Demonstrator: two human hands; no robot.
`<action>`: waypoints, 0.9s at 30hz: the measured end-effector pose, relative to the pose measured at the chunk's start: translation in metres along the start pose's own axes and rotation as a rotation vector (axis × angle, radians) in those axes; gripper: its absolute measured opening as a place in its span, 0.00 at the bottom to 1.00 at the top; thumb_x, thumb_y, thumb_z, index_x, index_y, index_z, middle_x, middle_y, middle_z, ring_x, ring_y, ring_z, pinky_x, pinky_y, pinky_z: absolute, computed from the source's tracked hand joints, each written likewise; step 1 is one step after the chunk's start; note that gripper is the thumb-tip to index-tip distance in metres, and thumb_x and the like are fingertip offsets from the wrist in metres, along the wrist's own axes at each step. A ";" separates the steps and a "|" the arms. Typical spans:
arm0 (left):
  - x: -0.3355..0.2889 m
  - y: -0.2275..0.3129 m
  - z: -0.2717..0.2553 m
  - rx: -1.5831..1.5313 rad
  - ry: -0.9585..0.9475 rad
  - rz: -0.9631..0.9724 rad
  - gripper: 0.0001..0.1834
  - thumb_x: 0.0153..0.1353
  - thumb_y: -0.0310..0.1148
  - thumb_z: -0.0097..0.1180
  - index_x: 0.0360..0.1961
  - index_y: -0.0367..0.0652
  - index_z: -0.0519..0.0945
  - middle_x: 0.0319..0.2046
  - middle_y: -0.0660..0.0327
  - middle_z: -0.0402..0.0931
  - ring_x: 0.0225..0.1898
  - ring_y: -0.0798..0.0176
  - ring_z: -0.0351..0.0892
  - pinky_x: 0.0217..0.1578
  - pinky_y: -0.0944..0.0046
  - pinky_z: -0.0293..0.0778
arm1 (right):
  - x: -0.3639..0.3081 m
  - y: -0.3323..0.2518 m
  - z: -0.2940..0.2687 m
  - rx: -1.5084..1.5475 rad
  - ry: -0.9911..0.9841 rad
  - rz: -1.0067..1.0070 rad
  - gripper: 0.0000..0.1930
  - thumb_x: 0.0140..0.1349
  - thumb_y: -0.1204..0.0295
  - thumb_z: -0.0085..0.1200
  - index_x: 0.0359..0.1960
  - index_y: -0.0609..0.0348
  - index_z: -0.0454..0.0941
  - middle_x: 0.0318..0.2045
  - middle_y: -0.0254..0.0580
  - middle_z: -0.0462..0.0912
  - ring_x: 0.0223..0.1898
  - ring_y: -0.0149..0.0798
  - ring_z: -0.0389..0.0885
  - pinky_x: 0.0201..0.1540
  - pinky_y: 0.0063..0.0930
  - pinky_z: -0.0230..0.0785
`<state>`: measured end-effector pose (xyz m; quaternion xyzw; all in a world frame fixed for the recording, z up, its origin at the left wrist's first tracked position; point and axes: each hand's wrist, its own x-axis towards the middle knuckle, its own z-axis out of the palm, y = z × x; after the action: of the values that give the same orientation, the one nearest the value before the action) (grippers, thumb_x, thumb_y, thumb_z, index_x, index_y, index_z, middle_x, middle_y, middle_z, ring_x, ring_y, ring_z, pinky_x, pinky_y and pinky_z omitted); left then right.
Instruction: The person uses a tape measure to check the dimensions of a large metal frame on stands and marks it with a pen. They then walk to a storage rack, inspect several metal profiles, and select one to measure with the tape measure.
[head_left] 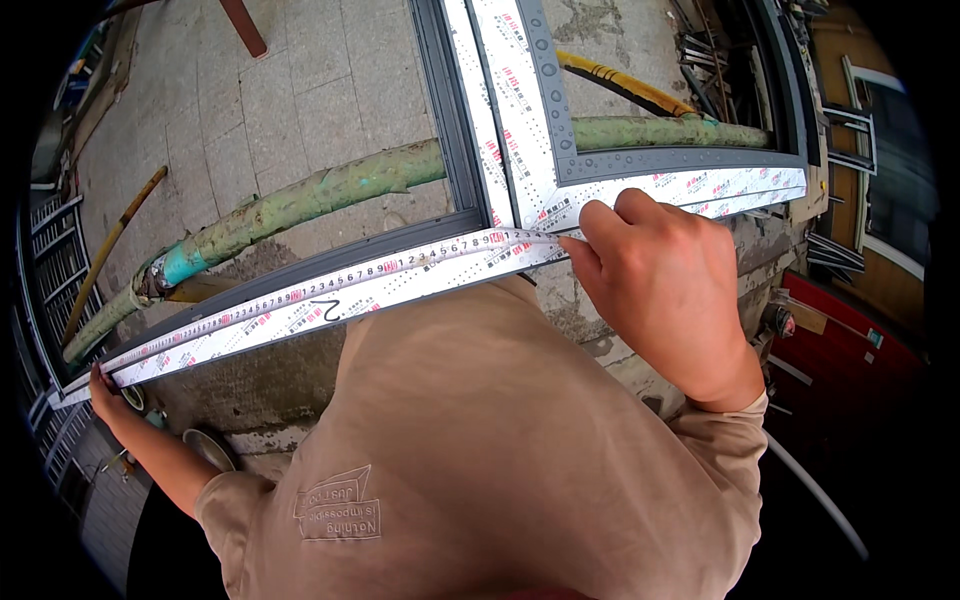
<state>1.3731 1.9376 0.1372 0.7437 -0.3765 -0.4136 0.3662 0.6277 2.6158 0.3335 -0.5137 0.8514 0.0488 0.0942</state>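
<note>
White tape measure (330, 285) along grey frame (455, 120), right hand (665, 290) fingers pinching it — left hand (100, 385) fingers holding its end

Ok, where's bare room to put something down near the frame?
Bare paving lies inside the frame, above the green pole. The right edge is crowded with stacked metal profiles. Both hands, left hand and right hand, pin the tape measure.
</note>
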 end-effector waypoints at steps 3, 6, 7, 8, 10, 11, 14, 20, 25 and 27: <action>-0.003 -0.014 0.014 -0.006 0.103 -0.031 0.09 0.68 0.40 0.68 0.31 0.54 0.84 0.15 0.77 0.70 0.12 0.80 0.61 0.12 0.77 0.57 | 0.003 -0.011 -0.004 -0.046 -0.041 0.006 0.09 0.61 0.67 0.64 0.27 0.55 0.78 0.23 0.41 0.78 0.24 0.42 0.83 0.25 0.37 0.74; -0.001 -0.003 0.000 -0.013 0.006 -0.006 0.07 0.64 0.35 0.71 0.34 0.47 0.85 0.23 0.74 0.79 0.19 0.81 0.70 0.15 0.84 0.66 | 0.000 -0.005 -0.003 -0.041 -0.043 0.011 0.09 0.62 0.68 0.63 0.27 0.55 0.78 0.23 0.42 0.78 0.23 0.43 0.83 0.25 0.37 0.74; -0.002 -0.004 0.002 -0.024 0.015 0.004 0.07 0.64 0.35 0.71 0.35 0.47 0.86 0.24 0.74 0.79 0.19 0.81 0.70 0.16 0.84 0.66 | 0.001 -0.006 -0.002 -0.042 -0.045 0.014 0.09 0.62 0.68 0.63 0.27 0.55 0.78 0.23 0.43 0.78 0.23 0.43 0.83 0.25 0.37 0.74; -0.001 -0.005 0.005 -0.035 0.025 0.014 0.06 0.64 0.35 0.71 0.35 0.47 0.86 0.24 0.74 0.79 0.19 0.81 0.70 0.16 0.84 0.65 | 0.001 -0.007 -0.003 -0.040 -0.047 0.016 0.09 0.62 0.68 0.63 0.27 0.55 0.78 0.23 0.43 0.78 0.23 0.43 0.83 0.24 0.38 0.74; -0.003 -0.007 0.008 -0.042 0.031 0.035 0.06 0.64 0.35 0.71 0.35 0.46 0.86 0.24 0.74 0.80 0.20 0.82 0.71 0.16 0.84 0.65 | 0.001 -0.009 -0.004 -0.037 -0.051 0.020 0.09 0.62 0.68 0.62 0.27 0.55 0.78 0.23 0.43 0.78 0.23 0.44 0.83 0.24 0.38 0.74; -0.004 -0.008 0.010 -0.037 0.060 0.032 0.06 0.64 0.35 0.71 0.35 0.46 0.87 0.24 0.74 0.79 0.20 0.82 0.70 0.16 0.84 0.65 | 0.001 -0.010 -0.004 -0.036 -0.024 0.021 0.10 0.61 0.67 0.65 0.27 0.55 0.77 0.23 0.42 0.77 0.22 0.44 0.82 0.23 0.38 0.72; -0.005 -0.008 0.010 -0.016 0.083 0.029 0.07 0.66 0.37 0.70 0.38 0.45 0.89 0.24 0.75 0.79 0.20 0.82 0.69 0.16 0.84 0.64 | 0.002 -0.011 -0.001 -0.040 0.025 0.023 0.13 0.58 0.65 0.71 0.26 0.55 0.77 0.21 0.39 0.76 0.20 0.45 0.80 0.22 0.39 0.68; -0.008 -0.004 0.012 0.041 0.039 0.012 0.11 0.69 0.40 0.67 0.44 0.47 0.91 0.26 0.76 0.80 0.21 0.83 0.68 0.18 0.84 0.64 | 0.002 -0.014 -0.003 -0.063 0.000 0.018 0.11 0.60 0.66 0.67 0.26 0.55 0.77 0.22 0.40 0.77 0.21 0.45 0.81 0.22 0.39 0.70; -0.006 -0.009 0.016 0.051 0.056 0.013 0.10 0.69 0.40 0.67 0.45 0.48 0.92 0.29 0.76 0.82 0.22 0.84 0.68 0.18 0.84 0.64 | 0.003 -0.018 -0.007 -0.082 -0.035 0.005 0.08 0.62 0.70 0.61 0.26 0.55 0.77 0.23 0.42 0.78 0.22 0.43 0.83 0.22 0.37 0.73; 0.001 -0.004 0.003 0.063 0.034 -0.005 0.10 0.69 0.40 0.67 0.44 0.49 0.91 0.29 0.76 0.82 0.21 0.84 0.68 0.18 0.84 0.64 | 0.002 -0.012 -0.006 -0.068 -0.036 -0.003 0.07 0.61 0.71 0.61 0.26 0.55 0.77 0.23 0.43 0.78 0.22 0.43 0.83 0.23 0.37 0.73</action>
<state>1.3722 1.9379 0.1319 0.7627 -0.3811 -0.3900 0.3477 0.6368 2.6071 0.3395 -0.5170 0.8466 0.0867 0.0924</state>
